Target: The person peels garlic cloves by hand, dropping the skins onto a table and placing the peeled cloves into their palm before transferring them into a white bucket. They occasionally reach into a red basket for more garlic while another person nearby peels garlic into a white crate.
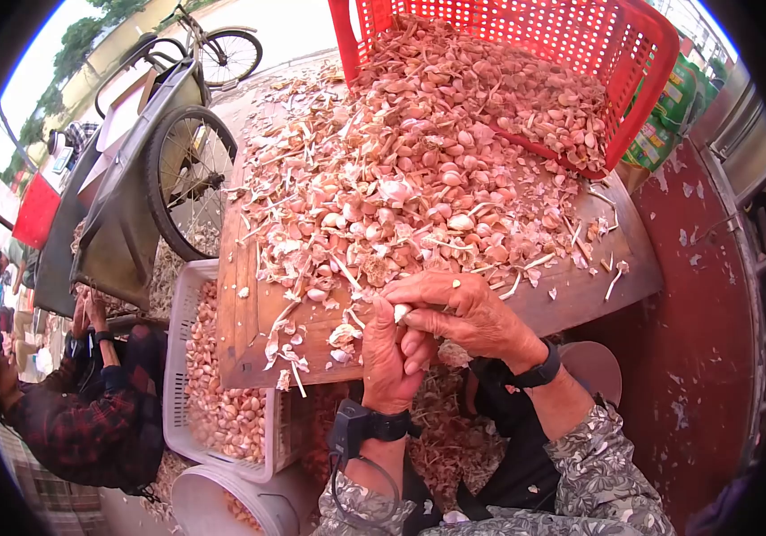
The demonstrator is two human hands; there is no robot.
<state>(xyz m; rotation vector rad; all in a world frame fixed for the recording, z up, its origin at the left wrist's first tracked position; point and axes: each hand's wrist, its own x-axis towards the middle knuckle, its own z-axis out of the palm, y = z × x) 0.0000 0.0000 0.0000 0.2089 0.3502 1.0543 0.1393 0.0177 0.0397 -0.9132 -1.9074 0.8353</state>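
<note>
Both hands meet at the front edge of a wooden table [253, 344], pinching a small pale garlic clove [401, 312] between their fingertips. My left hand [389, 357] is upright with its fingers curled, a strapped device on its wrist. From the right, my right hand [463, 313] reaches across, thumb and index finger at the clove. Just beyond them lies a large heap of garlic cloves and dry skins [401, 196], with loose stalks near the table edge.
A red perforated basket [660, 80] lies tipped at the back, garlic spilling out. Left of the table stand a white crate [171, 380] of cloves, a white bucket [213, 505] and a wheeled cart [137, 196]. Another person [88, 415] sits at far left.
</note>
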